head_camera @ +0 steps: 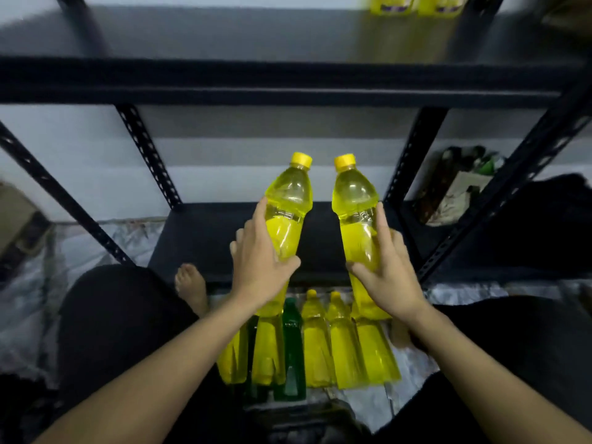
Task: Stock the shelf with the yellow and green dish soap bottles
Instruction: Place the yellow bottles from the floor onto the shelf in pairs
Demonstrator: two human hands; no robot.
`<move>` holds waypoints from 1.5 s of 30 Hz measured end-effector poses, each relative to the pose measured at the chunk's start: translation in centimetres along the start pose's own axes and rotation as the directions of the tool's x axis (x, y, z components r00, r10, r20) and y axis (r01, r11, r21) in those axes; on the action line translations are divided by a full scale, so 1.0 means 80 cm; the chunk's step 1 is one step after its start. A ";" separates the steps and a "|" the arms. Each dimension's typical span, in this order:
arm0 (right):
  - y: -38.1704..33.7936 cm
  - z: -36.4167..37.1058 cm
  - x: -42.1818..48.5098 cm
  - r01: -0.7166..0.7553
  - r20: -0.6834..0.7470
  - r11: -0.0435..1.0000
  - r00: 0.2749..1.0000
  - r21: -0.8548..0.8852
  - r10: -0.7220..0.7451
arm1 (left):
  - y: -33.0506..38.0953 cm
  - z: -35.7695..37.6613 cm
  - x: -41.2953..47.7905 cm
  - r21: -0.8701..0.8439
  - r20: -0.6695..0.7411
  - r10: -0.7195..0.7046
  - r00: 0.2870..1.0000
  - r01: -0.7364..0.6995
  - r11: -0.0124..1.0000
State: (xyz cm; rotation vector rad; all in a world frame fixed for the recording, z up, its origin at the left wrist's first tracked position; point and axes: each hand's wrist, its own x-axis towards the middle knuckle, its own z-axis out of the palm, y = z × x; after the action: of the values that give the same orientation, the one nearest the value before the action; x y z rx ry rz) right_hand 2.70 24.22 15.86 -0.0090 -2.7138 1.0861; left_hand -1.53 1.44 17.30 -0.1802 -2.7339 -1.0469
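Our left hand [259,274] grips the left yellow bottle [290,200], our right hand [392,277] the right yellow bottle [354,203], fingers [261,216] curled round.

Both bare forearms reach forward and converge toward the middle. The left hand [259,270] grips the left yellow bottle [290,216] from its outer side, fingers [260,216] stretched up along it, thumb across the front. The right hand [389,277] mirrors this on the right yellow bottle [354,203].
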 end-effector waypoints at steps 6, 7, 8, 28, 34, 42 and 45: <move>-0.092 -0.064 0.027 0.215 -0.248 0.966 0.953 0.144 -0.175 | 0.072 -0.074 0.016 -0.081 -0.184 0.225 0.957 -0.243 0.967; -0.108 -0.076 0.034 0.256 -0.289 0.953 0.936 0.161 -0.202 | 0.083 -0.086 0.020 -0.078 -0.215 0.260 0.941 -0.282 0.956; -0.123 -0.088 0.042 0.298 -0.327 0.940 0.916 0.166 -0.233 | 0.095 -0.098 0.025 -0.069 -0.245 0.293 0.924 -0.318 0.946; -0.232 -0.185 0.269 0.389 -0.662 0.921 0.684 -0.026 -0.308 | 0.232 -0.186 0.244 -0.254 -0.494 0.273 0.826 -0.437 0.863; -0.221 -0.170 0.332 0.341 -0.640 0.936 0.703 -0.082 -0.312 | 0.248 -0.169 0.295 -0.170 -0.512 0.380 0.770 -0.524 0.834; -0.206 -0.175 0.408 0.276 -0.535 0.936 0.769 -0.218 -0.351 | 0.213 -0.138 0.400 -0.007 -0.570 0.400 0.717 -0.491 0.871; -0.202 -0.171 0.434 0.279 -0.516 0.932 0.777 -0.230 -0.360 | 0.202 -0.135 0.434 0.012 -0.550 0.375 0.746 -0.442 0.897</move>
State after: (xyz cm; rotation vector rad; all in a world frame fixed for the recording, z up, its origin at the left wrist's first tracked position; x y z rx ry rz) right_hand -27.23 24.78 43.43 0.1005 -2.1528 0.6554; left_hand -30.63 7.50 43.79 -0.4145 -1.9963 -0.9483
